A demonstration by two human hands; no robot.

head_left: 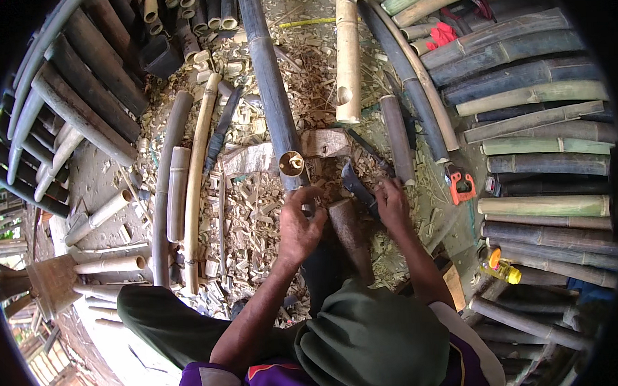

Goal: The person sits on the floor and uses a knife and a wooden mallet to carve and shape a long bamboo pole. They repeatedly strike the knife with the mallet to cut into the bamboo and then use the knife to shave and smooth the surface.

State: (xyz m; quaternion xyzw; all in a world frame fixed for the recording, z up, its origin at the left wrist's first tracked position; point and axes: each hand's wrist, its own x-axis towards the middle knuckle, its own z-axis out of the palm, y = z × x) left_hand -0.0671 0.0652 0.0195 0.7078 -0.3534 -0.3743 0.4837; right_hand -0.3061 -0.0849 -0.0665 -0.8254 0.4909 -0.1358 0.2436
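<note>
A long dark bamboo pole [264,65] runs from the far edge toward me, with a round pale-edged opening near its close end. It lies across a pale wood block [250,159]. My left hand [300,225] is closed around the pole's near end, just below the opening. On the right, my right hand [392,205] grips a dark-bladed knife [357,186], its blade angled up and left, apart from the pole. The fingers partly hide its handle. Between my hands stands a short brown log-like piece [350,232].
Wood chips [248,209] cover the ground. A pale bamboo pole [347,55] with cut openings lies beyond. Bamboo lengths [546,163] are stacked right; others [88,98] lean left. An orange-framed tool [462,187] and a yellow bottle [503,269] are at right. Another long blade [223,124] lies left.
</note>
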